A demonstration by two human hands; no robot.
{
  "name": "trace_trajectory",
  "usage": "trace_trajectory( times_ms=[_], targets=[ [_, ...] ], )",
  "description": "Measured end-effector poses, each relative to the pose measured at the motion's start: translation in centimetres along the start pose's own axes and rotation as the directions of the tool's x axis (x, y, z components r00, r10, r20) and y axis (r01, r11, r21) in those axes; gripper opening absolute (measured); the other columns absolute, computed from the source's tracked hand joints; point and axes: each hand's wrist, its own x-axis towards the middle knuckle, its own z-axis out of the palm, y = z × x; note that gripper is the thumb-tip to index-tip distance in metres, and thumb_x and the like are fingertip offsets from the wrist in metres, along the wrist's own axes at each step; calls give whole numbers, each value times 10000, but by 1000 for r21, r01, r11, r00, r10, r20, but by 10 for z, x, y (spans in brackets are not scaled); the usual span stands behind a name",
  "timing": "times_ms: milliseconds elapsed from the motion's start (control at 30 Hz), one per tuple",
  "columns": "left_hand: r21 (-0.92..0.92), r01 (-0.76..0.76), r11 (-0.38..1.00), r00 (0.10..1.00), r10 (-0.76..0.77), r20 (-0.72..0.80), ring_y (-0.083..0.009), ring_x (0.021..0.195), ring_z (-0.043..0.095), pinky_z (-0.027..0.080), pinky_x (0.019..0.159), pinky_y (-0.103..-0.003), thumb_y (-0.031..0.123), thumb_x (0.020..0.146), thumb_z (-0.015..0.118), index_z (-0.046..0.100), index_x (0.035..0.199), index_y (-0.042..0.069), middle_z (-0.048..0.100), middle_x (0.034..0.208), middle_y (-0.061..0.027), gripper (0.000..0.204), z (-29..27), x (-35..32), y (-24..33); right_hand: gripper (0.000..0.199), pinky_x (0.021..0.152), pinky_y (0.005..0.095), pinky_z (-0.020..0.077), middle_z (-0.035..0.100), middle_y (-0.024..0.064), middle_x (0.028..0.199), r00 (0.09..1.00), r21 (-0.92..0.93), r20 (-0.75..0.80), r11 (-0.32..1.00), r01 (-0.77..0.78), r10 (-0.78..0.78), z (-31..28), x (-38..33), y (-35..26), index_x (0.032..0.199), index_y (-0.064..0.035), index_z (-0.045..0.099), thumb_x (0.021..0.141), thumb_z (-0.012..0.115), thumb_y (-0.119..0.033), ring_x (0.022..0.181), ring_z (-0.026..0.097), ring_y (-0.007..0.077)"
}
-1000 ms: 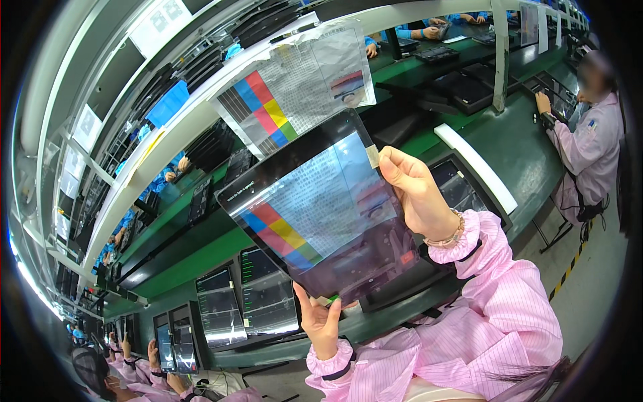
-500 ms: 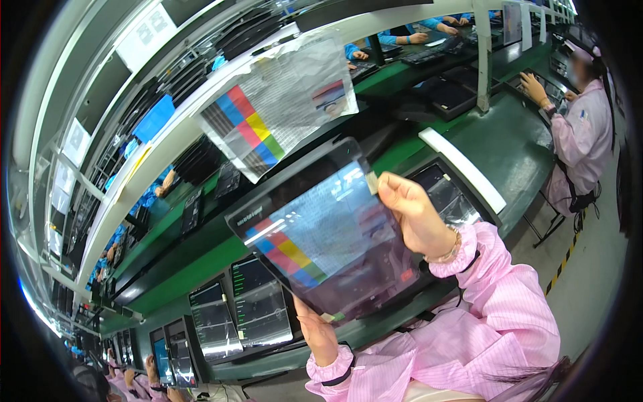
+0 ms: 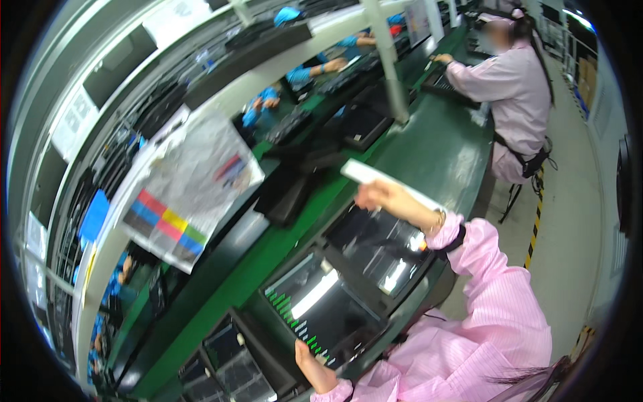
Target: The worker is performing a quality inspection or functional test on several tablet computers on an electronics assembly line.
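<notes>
A black tablet [image 3: 328, 305] with green text lines along one side of its screen and a bright glare lies tilted in front of me. My left hand [image 3: 315, 370] grips its near left corner, thumb on the edge beside a small pale tab [image 3: 323, 359]. I cannot tell whether the tablet touches the bench beneath it. Apart from it, my right hand [image 3: 387, 199] hovers over the far side of a black tray [image 3: 383, 249] containing a dark panel, close to a long white strip [image 3: 392, 179]. Its fingers are curled; anything inside them is hidden.
More dark panels [image 3: 238, 372] sit in a black tray at the lower left of the green bench [image 3: 442, 147]. A printed sheet with colour blocks [image 3: 191, 187] hangs from the rail. A white post [image 3: 387, 63] stands ahead. A person in pink [image 3: 512, 87] works at the far right.
My right hand has let go of the tablet's far edge and moved away. The tablet is lower, with green lines on its screen. The view has swung to the right.
</notes>
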Motion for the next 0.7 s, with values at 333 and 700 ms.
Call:
trace_trajectory(
  times_ms=[333, 700],
  targets=[
    [-10, -79, 997, 882, 75, 465, -204, 1044, 511, 388, 912, -317, 186, 916, 521, 510, 1199, -7, 543, 1165, -104, 343, 170, 115, -25, 633, 956, 433, 376, 476, 331, 1141, 954, -627, -43, 735, -257, 297, 26, -80, 103, 1223, 134, 321, 875, 552, -341, 1114, 492, 381],
    [103, -265, 959, 866, 189, 463, -280, 1136, 464, 360, 972, -361, 114, 882, 546, 508, 1222, 5, 495, 1245, -150, 359, 150, 72, 13, 319, 689, 293, 416, 565, -10, 857, 755, -58, 44, 757, -651, 654, -1, -30, 94, 975, -32, 591, 895, 530, -335, 780, 482, 110]
  ],
)
